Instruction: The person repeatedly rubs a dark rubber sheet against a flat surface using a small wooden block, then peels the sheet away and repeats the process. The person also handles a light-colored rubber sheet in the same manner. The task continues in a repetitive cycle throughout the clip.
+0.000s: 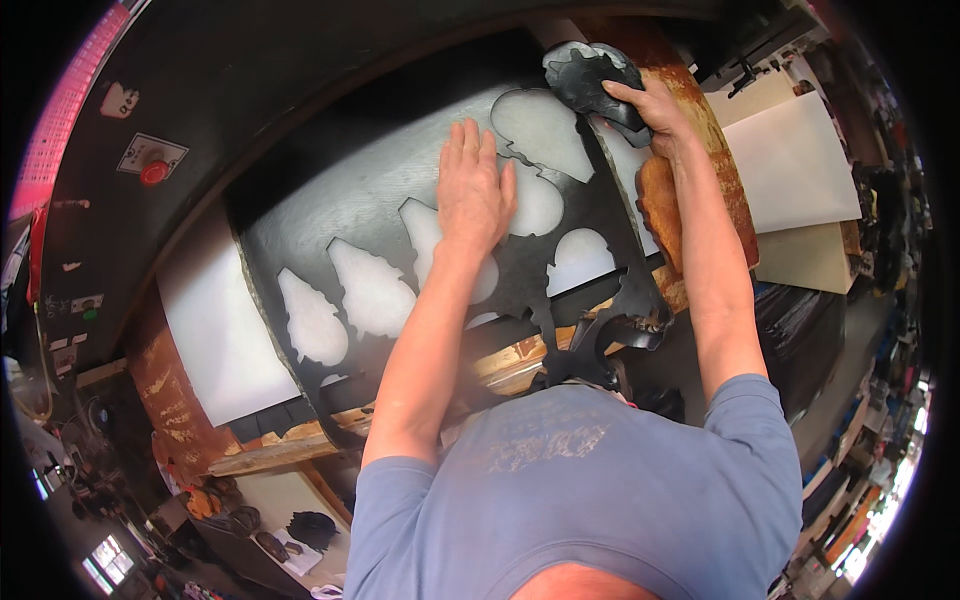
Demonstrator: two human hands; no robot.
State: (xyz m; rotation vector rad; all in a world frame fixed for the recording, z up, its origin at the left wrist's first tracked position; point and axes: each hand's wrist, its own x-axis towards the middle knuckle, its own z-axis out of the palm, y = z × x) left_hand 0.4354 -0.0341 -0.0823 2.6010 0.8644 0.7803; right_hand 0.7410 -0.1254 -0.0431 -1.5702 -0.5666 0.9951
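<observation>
Black sheet (330, 190) with cut-out holes spread across centre of frame, lying under left hand. White board (215, 330) exposed at left and through holes. Left hand (470, 195) laid flat, fingers together, thumb slightly parted. Black pieces (590, 80) gripped by right hand (655, 108), upper right, thumb on top. Brown piece (657, 210) seen just below, beside right forearm.
</observation>
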